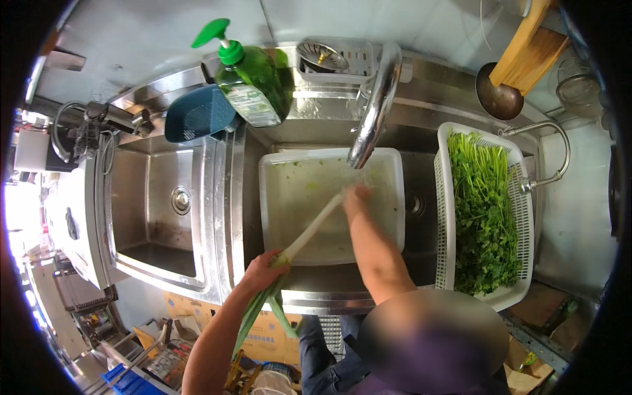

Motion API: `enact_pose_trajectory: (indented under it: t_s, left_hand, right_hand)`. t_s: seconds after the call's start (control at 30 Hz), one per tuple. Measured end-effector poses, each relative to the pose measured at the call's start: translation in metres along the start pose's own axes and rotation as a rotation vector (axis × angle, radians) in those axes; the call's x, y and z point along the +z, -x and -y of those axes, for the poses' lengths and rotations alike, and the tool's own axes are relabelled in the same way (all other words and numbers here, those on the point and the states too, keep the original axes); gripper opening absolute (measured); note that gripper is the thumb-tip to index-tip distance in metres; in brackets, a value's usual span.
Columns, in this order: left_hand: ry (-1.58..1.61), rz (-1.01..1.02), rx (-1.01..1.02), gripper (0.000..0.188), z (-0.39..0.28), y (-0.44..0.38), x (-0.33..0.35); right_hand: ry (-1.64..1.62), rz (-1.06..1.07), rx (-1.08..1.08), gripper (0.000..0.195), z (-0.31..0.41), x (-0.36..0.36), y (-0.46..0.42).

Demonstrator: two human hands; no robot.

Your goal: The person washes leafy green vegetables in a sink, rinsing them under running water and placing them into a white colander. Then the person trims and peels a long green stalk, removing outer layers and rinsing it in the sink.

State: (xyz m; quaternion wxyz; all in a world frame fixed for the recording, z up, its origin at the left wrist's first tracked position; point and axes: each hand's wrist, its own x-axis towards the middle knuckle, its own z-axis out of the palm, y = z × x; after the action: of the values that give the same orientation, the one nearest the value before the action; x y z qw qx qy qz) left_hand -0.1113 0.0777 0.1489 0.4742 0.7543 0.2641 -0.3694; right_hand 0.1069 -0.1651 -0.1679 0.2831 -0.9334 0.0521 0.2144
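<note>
My left hand (266, 270) grips a long scallion or leek (313, 228) where its white stalk meets the green leaves, which hang over the sink's front edge. The white stalk slants up to the right above a white plastic tub (262, 207) of cloudy water with green bits in it. At the stalk's far end is my right hand (356, 193), blurred, with its fingers around the tip, under the spout of the chrome faucet (374, 108). The tub stands in the steel sink basin (419, 247).
A white plastic basket (445, 222) of leafy green herbs (486, 222) stands at the right. Behind the tub are a green soap pump bottle (254, 94), a dark blue strainer basket (197, 116) and a metal drain strainer (323, 55). A second basin (170, 168) lies left.
</note>
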Motion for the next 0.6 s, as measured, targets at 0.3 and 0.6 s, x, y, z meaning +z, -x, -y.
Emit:
enact_pose_trajectory:
  t_s: [0.3,0.6]
  left_hand:
    - [0.019,-0.103,-0.003,0.063,0.041,-0.037,0.031]
    - [0.170,0.047,0.020,0.053,-0.014,-0.059,0.037]
  right_hand:
    - [-0.981,0.215,0.503,0.028,0.090,0.062,0.152]
    - [-1.136,-0.056,0.286,0.048,-0.017,0.047,0.011]
